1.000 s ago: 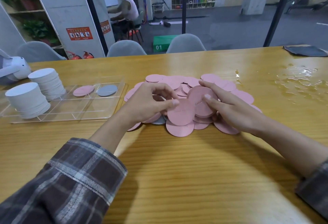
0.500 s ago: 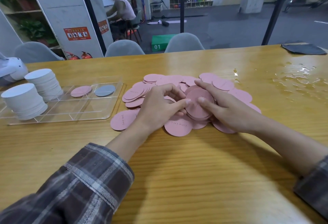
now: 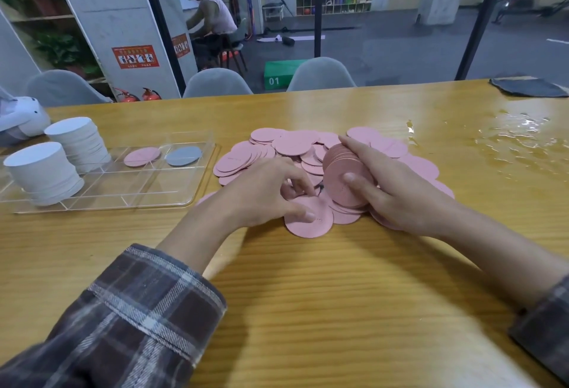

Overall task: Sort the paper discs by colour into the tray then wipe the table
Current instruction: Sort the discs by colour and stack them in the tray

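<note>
- Left hand (image 3: 261, 190) is covering the pink discs (image 3: 292, 144) beneath it; its grip is lying out of sight.
- Right hand (image 3: 397, 193) is hiding part of the stack (image 3: 341, 178).
- White device (image 3: 18, 116) and dark cloth (image 3: 529, 87) are running off the edges.

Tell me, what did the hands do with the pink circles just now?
The right hand tipped its stack of pink discs up on edge, thicker now. The left hand moved down onto a loose pink disc. The tray and white stacks are unchanged.
</note>
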Available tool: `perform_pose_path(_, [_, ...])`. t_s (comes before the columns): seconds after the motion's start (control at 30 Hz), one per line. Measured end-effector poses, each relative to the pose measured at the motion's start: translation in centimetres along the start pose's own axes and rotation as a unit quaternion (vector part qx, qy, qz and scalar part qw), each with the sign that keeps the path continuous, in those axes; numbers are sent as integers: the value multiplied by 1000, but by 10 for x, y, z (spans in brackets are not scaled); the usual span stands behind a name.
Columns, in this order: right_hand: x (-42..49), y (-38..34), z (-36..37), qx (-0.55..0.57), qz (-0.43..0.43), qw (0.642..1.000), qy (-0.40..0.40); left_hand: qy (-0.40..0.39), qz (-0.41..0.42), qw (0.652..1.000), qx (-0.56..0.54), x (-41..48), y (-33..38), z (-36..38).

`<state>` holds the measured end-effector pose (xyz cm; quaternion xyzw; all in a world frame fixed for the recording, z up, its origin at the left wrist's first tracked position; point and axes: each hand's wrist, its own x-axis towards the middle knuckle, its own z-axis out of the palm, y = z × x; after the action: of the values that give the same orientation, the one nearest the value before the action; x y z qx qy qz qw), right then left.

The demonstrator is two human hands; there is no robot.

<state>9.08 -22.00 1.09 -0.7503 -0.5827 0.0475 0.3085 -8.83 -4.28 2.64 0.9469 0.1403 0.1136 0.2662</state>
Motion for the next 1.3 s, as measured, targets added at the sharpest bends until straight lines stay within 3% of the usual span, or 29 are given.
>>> perform_pose_path(0.1, [-1, 1, 1, -3, 6, 1000, -5, -15, -8, 999, -32, 1, 0, -1])
perform_pose_path(0.2, [0, 1, 0, 10, 22, 1000, 2, -14, -22, 990, -138, -1, 1, -9])
perform_pose_path(0.37, [0, -3, -1, 66, 24, 998, 3, 76, -21, 965, -249, 4, 0, 0])
perform_pose_path(0.57, [-1, -3, 1, 88, 30, 996, 1, 129, -26, 954, -270, 11, 5, 27])
perform_pose_path(0.8, [1, 2, 2, 30, 12, 999, -19, 158, -25, 949, -271, 9, 10, 30])
perform_pose_path(0.87, [1, 3, 3, 31, 11, 999, -10, 135, -8, 962, -237, 8, 7, 23])
perform_pose_path(1.03, [-1, -2, 2, 47, 12, 999, 10, 120, 32, 992, 24, -8, -20, -15])
perform_pose_path(1.3, [2, -16, 11, 50, -22, 998, 27, 78, -66, 992, 76, -42, -63, -46])
